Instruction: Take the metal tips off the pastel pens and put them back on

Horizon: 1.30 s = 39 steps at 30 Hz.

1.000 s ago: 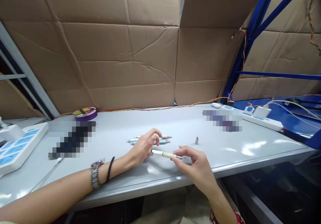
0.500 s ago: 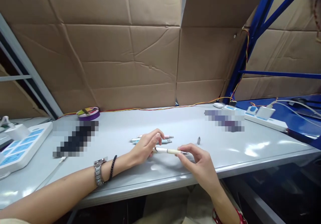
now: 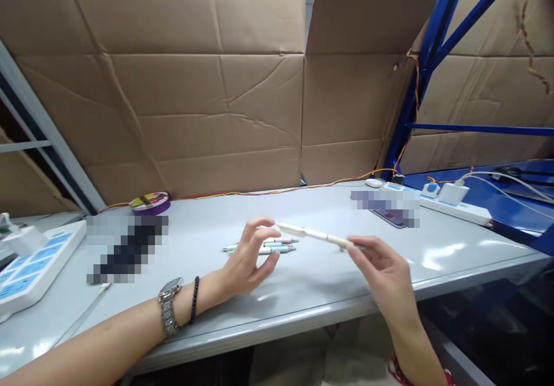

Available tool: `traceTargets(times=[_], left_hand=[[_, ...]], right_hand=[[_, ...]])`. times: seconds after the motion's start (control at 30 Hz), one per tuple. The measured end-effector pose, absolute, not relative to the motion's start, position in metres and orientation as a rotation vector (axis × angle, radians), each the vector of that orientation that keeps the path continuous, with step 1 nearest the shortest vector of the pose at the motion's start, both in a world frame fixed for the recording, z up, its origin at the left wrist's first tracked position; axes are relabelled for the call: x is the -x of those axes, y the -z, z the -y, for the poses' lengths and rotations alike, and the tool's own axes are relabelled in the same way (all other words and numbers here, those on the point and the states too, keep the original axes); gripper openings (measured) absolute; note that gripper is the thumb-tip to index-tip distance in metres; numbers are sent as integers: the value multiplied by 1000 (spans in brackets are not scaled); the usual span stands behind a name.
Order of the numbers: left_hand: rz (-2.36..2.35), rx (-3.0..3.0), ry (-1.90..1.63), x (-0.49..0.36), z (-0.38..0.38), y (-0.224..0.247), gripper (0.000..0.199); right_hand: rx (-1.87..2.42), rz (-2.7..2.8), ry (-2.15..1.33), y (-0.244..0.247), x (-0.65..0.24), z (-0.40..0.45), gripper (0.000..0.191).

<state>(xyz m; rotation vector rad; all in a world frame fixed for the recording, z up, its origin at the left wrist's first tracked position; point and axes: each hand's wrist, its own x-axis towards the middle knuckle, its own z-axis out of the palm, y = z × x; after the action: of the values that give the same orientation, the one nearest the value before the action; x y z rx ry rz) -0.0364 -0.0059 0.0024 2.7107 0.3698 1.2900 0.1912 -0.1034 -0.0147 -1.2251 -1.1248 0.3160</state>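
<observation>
My right hand (image 3: 383,270) pinches one end of a cream and white pen (image 3: 318,234), which is raised above the table and slants up to the left. Near the pen's far end, my left hand (image 3: 251,259) has its fingers apart and holds nothing. Behind and beside the left hand, several pastel pens (image 3: 281,249) lie close together on the table, partly covered by its fingers. A small grey metal piece (image 3: 342,249) shows just below the held pen, mostly hidden.
On the grey table (image 3: 216,328), a purple tape roll (image 3: 150,203) stands at the back left. Power strips (image 3: 43,259) lie at both sides. A phone (image 3: 389,218), partly blurred out, is at the right. Cardboard (image 3: 194,86) rises behind.
My right hand has moved right and lifted the pen, which now slants. My left hand has let go of the pen's other end and opened its fingers. The view has shifted slightly.
</observation>
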Motion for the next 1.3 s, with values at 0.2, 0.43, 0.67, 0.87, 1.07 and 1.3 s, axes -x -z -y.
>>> traceTargets(times=[0.2, 0.43, 0.67, 0.87, 1.07, 1.3], left_hand=[[-581, -3027, -942, 34, 4, 1, 27], [-906, -2922, -767, 36, -8, 2, 23], [-951, -2897, -682, 35, -9, 5, 25], [-960, -2899, -661, 35, -9, 5, 26], [-950, -2894, -654, 36, -9, 7, 26], [-947, -2899, -643, 36, -10, 7, 26]], right_hand=[[1508, 953, 16, 25, -240, 98, 23], [1939, 1327, 166, 37, -249, 91, 22], [1681, 1434, 245, 32, -235, 87, 29], [1693, 1517, 150, 31, -225, 78, 19], [1692, 1442, 72, 29, -228, 79, 22], [1756, 1530, -8, 27, -226, 78, 21]])
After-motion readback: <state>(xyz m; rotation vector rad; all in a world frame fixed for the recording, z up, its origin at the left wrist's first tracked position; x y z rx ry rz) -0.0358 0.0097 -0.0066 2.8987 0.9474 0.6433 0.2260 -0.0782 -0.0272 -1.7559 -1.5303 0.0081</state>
